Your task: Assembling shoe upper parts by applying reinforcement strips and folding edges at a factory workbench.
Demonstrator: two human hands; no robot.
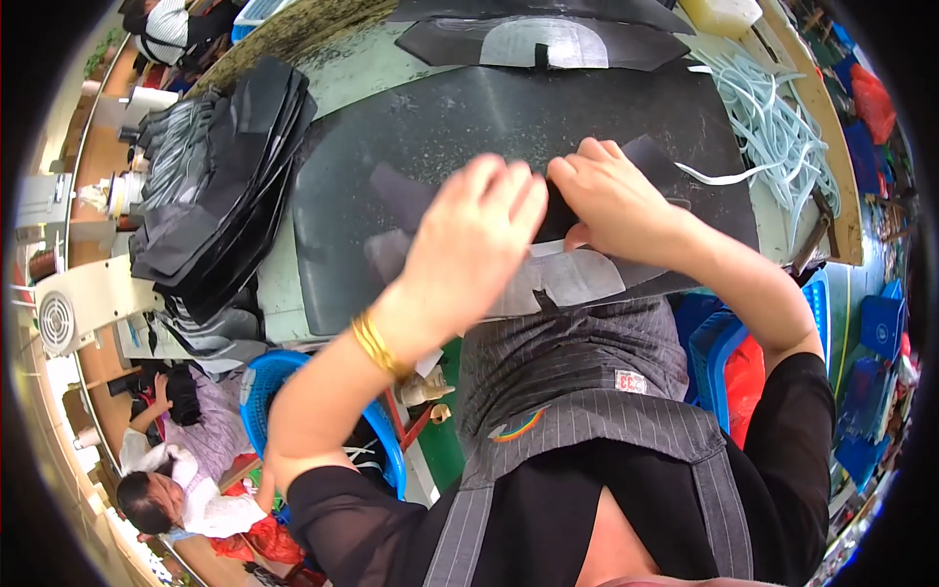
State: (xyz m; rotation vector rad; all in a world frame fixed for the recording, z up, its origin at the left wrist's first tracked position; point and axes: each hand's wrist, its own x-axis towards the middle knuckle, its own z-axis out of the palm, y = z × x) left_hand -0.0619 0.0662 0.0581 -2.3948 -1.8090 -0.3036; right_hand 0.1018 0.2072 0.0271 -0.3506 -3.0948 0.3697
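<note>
On a dark rubbery work mat [391, 127], a flat black sheet piece with a grey curved patch [582, 278] lies at the near edge, against my apron. My right hand [626, 203] is closed on a black part of this piece, thumb below and fingers curled over it. Beside it, my left hand [474, 240] is smeared by motion; its fingers are over the same piece, and their grip cannot be made out. Part of the piece is hidden under both hands. Toward the far side lies a similar black piece with a pale half-round patch [567, 42].
A stack of black sheet pieces [240, 166] stands at left. Pale blue strips [773, 127] lie tangled at right, one reaching toward my right hand. A yellowish block [722, 15] sits far right. Blue baskets [269, 391] flank me below the table. Other people work at left.
</note>
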